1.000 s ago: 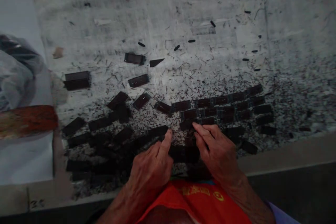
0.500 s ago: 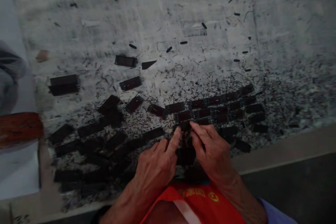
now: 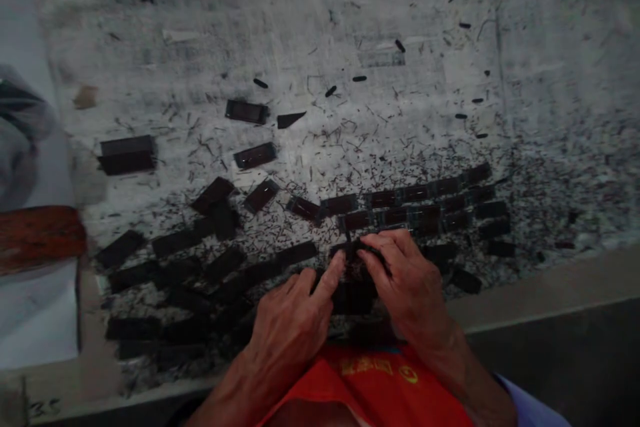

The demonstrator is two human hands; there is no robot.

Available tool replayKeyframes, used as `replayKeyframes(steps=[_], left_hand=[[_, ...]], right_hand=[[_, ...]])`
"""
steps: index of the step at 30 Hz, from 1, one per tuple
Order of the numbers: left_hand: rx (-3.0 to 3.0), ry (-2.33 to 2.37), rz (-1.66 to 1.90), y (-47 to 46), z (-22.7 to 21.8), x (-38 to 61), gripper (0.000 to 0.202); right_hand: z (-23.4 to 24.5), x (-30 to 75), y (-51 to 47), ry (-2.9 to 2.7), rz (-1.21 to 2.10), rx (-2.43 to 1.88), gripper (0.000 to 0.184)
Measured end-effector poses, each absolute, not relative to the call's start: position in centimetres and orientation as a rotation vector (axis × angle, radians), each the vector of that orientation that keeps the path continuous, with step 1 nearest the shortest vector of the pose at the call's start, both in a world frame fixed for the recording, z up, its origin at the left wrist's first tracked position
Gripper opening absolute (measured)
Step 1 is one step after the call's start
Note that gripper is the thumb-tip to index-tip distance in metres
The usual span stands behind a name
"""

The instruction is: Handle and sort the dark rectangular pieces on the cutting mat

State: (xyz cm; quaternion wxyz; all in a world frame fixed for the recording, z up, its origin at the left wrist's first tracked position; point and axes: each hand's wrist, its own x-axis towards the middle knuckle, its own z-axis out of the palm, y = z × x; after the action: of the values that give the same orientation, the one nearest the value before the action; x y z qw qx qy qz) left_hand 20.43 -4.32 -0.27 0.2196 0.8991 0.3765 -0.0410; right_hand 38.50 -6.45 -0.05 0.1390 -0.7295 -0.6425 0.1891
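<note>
Black rectangular plastic piece [image 3: 358, 251] sat pinched by the right hand [image 3: 407, 288]; the half-curled left hand [image 3: 291, 323] touched it with its forefinger.

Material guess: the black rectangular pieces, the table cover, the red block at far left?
Black pieces: likely moulded plastic, semi-gloss. They are thin frames with recessed windows and dull reddish glints, and fine black slivers lie around them. Table cover: paper, probably newsprint, matte, with faint print, sheet seams and smudges. Red block: perhaps painted wood, worn and patchy, but too blurred to be sure.
</note>
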Motion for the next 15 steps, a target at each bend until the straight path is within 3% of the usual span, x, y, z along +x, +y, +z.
replayKeyframes(steps=[15], left_hand=[[2.469, 1.060, -0.095, -4.09, -0.29, 20.67, 0.055]], right_hand=[[-0.06, 38.27, -5.82, -1.777, 0.610, -2.138, 0.010]])
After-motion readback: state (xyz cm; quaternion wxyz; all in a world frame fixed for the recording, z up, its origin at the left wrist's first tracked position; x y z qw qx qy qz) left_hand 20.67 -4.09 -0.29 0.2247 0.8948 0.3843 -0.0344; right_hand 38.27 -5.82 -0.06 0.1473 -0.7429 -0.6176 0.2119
